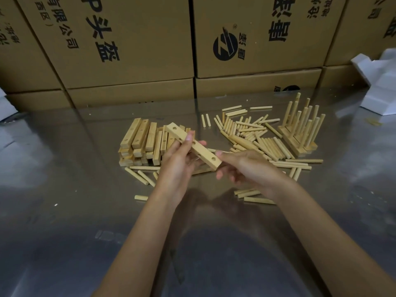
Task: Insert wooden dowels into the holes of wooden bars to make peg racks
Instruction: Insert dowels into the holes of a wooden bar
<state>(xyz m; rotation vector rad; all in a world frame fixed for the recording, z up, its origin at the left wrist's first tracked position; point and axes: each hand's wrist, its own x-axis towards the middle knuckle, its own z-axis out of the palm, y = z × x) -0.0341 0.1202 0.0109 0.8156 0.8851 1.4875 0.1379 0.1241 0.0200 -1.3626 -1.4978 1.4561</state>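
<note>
- Two bare forearms enter from the bottom edge over a reflective metal table [64, 211]; the near stretch of tabletop around them is open surface.
- Left hand [177, 161]: fingers and thumb curled round a wooden bar [194, 145], held above the table, holes facing up, running diagonally from far-left to near-right.
- Right hand [244, 166]: thumb tip touches the bar's near end; fingers loosely curled beneath. Whether they hold anything cannot be told.
- A few stray dowels [140, 177] lie near the wrists on both sides.
- Stack of drilled bars [139, 142] lies just behind the left hand.
- Loose dowel pile [252, 133] spreads behind the right hand.
- Finished peg racks [300, 129], dowels upright, stand at the pile's right edge.
- White foam pieces [381, 82] sit at the far right.
- Cardboard boxes [139, 39] wall off the table's far edge.
</note>
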